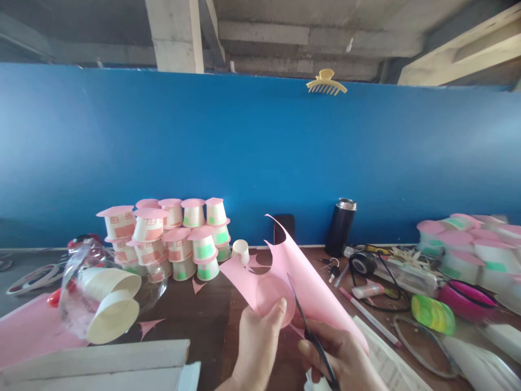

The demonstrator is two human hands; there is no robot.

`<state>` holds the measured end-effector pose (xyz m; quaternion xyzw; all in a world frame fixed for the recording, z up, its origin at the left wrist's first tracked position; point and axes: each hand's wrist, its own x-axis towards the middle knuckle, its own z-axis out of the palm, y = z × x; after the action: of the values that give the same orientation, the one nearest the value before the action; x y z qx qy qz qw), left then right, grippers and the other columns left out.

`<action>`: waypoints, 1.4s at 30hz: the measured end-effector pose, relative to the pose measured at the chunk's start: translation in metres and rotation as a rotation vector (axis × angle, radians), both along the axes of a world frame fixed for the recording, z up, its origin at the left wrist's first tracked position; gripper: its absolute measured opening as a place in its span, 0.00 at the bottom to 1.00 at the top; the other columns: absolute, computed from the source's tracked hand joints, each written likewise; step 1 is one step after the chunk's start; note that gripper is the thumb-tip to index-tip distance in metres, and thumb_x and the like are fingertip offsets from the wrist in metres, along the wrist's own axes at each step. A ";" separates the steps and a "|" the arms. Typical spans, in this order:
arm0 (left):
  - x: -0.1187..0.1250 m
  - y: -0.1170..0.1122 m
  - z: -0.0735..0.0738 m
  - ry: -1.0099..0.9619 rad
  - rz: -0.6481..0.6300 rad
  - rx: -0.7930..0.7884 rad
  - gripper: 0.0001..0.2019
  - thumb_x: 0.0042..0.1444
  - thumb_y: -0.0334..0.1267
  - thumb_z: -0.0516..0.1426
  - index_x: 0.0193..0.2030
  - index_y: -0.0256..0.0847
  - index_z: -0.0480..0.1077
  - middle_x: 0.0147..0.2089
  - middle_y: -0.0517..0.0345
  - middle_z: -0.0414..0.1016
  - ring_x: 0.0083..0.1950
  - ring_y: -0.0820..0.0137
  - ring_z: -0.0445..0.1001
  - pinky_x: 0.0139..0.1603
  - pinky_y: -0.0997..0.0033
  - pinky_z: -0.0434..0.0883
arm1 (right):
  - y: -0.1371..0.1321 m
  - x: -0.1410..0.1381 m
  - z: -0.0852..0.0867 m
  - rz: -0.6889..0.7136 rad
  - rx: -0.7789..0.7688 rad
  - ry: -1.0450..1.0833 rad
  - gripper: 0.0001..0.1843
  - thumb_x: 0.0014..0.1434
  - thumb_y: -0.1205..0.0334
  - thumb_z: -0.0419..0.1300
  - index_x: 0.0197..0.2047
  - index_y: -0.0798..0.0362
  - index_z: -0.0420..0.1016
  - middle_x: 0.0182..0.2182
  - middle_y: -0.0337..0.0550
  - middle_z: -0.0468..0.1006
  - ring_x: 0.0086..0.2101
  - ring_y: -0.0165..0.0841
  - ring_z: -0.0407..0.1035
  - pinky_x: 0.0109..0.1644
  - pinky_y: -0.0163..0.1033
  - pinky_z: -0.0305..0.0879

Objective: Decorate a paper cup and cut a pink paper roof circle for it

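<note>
My left hand (260,342) grips a large sheet of pink paper (321,288), its thumb pressed on a round, slightly darker pink disc area (272,296). In my right hand (337,353) is a pair of black-handled scissors (311,336), the blade pointing up along the right side of the disc. Curved cutouts leave the sheet's upper edge ragged, and its right side curls over. Behind the sheet stands a small white paper cup (241,251). Pink paper scraps (150,327) lie to the left of my hands.
Stacked paper cups with pink discs (177,244) stand at back left, more (464,255) at far right. A plastic bag (77,304) holds loose cups. A black bottle (342,228), cables and a pink pencil (370,317) lie rightward. A blue partition (244,146) closes the back.
</note>
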<state>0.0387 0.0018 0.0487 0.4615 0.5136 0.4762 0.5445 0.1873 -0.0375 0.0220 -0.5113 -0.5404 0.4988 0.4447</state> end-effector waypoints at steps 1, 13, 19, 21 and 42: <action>0.000 0.000 0.001 0.016 -0.004 0.002 0.15 0.51 0.45 0.60 0.31 0.32 0.78 0.28 0.47 0.81 0.36 0.56 0.79 0.37 0.66 0.72 | 0.001 0.001 -0.001 0.002 -0.002 -0.010 0.27 0.45 0.41 0.68 0.36 0.57 0.80 0.17 0.37 0.69 0.18 0.24 0.59 0.19 0.29 0.54; 0.002 -0.001 0.000 0.032 0.011 0.046 0.15 0.52 0.46 0.59 0.29 0.32 0.77 0.30 0.48 0.81 0.35 0.58 0.78 0.34 0.68 0.72 | 0.006 0.007 -0.009 0.028 0.014 -0.022 0.30 0.47 0.39 0.66 0.42 0.58 0.81 0.16 0.34 0.65 0.16 0.22 0.57 0.18 0.29 0.48; 0.000 -0.002 0.000 -0.099 -0.037 0.004 0.18 0.52 0.46 0.61 0.38 0.29 0.78 0.31 0.47 0.81 0.38 0.56 0.79 0.37 0.66 0.73 | 0.002 0.009 -0.003 0.006 -0.001 -0.069 0.31 0.48 0.36 0.63 0.38 0.59 0.80 0.14 0.33 0.64 0.16 0.23 0.55 0.18 0.30 0.49; 0.000 -0.003 0.001 -0.122 -0.042 -0.007 0.19 0.52 0.46 0.61 0.40 0.29 0.78 0.32 0.46 0.82 0.39 0.55 0.79 0.37 0.66 0.73 | 0.002 0.010 -0.002 0.022 0.001 -0.073 0.29 0.49 0.37 0.63 0.33 0.59 0.79 0.15 0.33 0.63 0.16 0.23 0.55 0.19 0.30 0.50; 0.002 -0.003 0.001 -0.196 -0.055 -0.012 0.20 0.48 0.49 0.63 0.36 0.29 0.78 0.31 0.46 0.81 0.40 0.55 0.79 0.39 0.65 0.73 | 0.001 0.014 -0.005 -0.003 0.018 -0.091 0.36 0.48 0.34 0.62 0.44 0.60 0.79 0.13 0.33 0.63 0.14 0.23 0.54 0.17 0.30 0.49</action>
<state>0.0407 -0.0010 0.0493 0.4232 0.4480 0.5008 0.6078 0.2009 -0.0366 0.0172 -0.5302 -0.5639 0.4695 0.4247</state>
